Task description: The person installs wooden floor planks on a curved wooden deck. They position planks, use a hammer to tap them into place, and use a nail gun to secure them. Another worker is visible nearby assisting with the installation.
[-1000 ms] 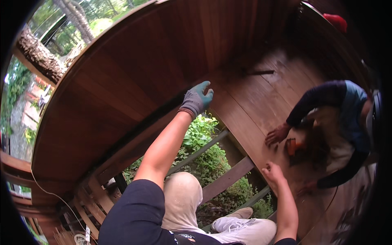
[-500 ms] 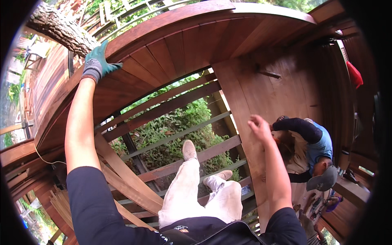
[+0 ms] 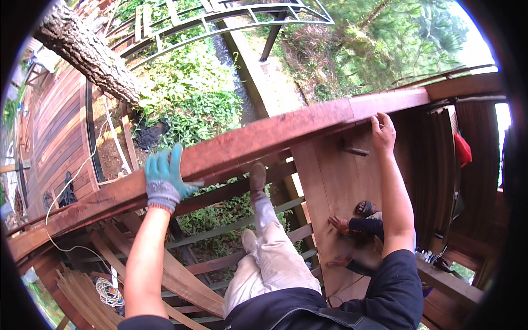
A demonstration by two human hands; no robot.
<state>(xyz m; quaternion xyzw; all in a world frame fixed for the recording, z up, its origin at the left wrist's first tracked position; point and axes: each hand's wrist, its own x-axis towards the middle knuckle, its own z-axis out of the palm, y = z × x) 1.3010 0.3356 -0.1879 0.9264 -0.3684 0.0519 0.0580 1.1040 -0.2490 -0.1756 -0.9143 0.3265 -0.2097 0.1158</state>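
Observation:
A long curved wooden rail [image 3: 264, 127] of reddish brown crosses in front of me. My left hand [image 3: 164, 179], in a teal and grey work glove, grips it, fingers over the top and thumb on the near side. Farther right, my bare right hand [image 3: 383, 133] hooks its fingers over the rail's upper edge, closed on it. Below, my feet are on open floor joists [image 3: 242, 256], one shoe [image 3: 257, 177] far forward near the rail. Plants show through the gaps.
On the plank floor [image 3: 324, 192] at right, a co-worker crouches with hands [image 3: 339, 224] on the boards. Curved planks [image 3: 176, 269] and a coiled white cord [image 3: 109, 292] lie at lower left. Beyond the rail stand a tree trunk [image 3: 88, 52] and a metal frame [image 3: 231, 27].
My right hand has moved up and forward from above the plank floor onto the rail. My left hand still holds the rail. One foot has gone forward, and my view has tilted up past the rail.

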